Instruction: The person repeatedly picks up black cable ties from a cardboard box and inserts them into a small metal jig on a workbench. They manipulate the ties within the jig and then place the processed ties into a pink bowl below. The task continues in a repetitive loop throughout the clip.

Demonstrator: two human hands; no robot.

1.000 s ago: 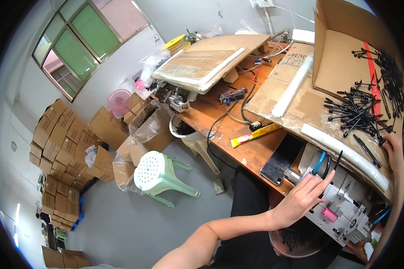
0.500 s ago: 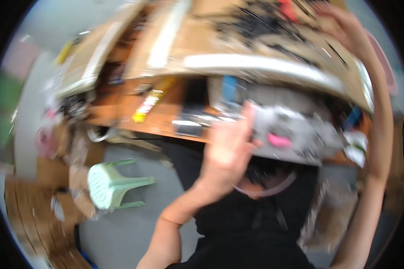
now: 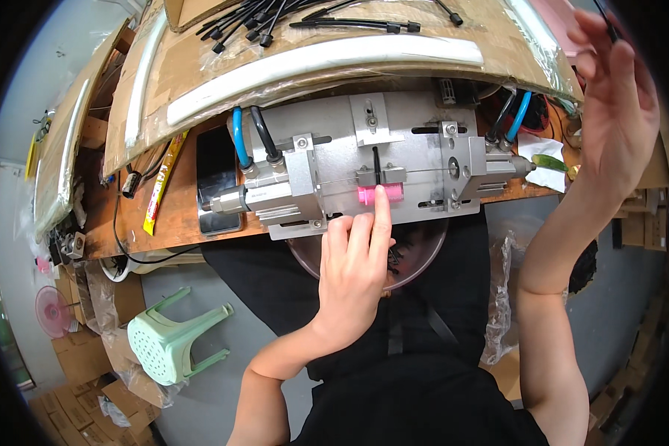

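Black rod [image 3: 377, 165], slim and straight

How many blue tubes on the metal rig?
2 visible: one blue tube at the rig's left cylinder, a second blue tube at its right cylinder. Others may be hidden beneath the cardboard.

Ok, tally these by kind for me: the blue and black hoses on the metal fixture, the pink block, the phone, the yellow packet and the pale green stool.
Blue hoses: 2
Black hoses: 2
Pink block: 1
Phone: 1
Yellow packet: 1
Pale green stool: 1
Total: 8
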